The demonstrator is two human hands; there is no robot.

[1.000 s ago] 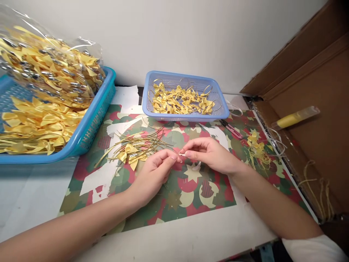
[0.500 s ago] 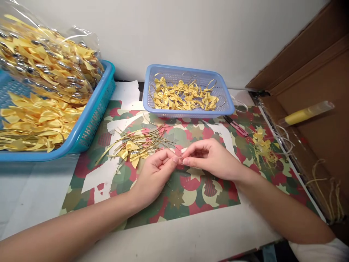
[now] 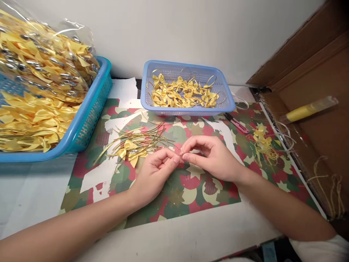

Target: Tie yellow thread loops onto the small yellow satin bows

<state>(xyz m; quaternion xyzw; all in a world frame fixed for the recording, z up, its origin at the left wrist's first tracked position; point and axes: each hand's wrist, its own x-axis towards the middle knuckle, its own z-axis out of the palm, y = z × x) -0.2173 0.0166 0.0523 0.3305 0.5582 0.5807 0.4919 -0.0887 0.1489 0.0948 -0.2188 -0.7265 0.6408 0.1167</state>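
Observation:
My left hand [image 3: 156,171] is closed in a pinch, with thumb and index finger pressed together over the patterned sheet. Opposite it, my right hand [image 3: 209,156] also pinches, its fingertips almost touching the left ones. A thin gold cord seems to run between the fingertips; most of it is hidden by the fingers. Just beyond my left hand lies a loose pile of gold cords [image 3: 139,136]. Two yellow ribbon bows [image 3: 128,147] rest on the near side of that pile.
A blue basket [image 3: 188,111] at the back holds looped cords with yellow bows. Another basket [image 3: 81,120] at left carries loose bows and a bulging clear bag [image 3: 46,65]. A pink-handled cutter [image 3: 237,123] and yellow scraps [image 3: 263,145] lie right, near a cardboard wall [image 3: 305,80].
Both hands stay pinched together in nearly the same place, with the right fingertips shifted slightly. The whole view has moved a little.

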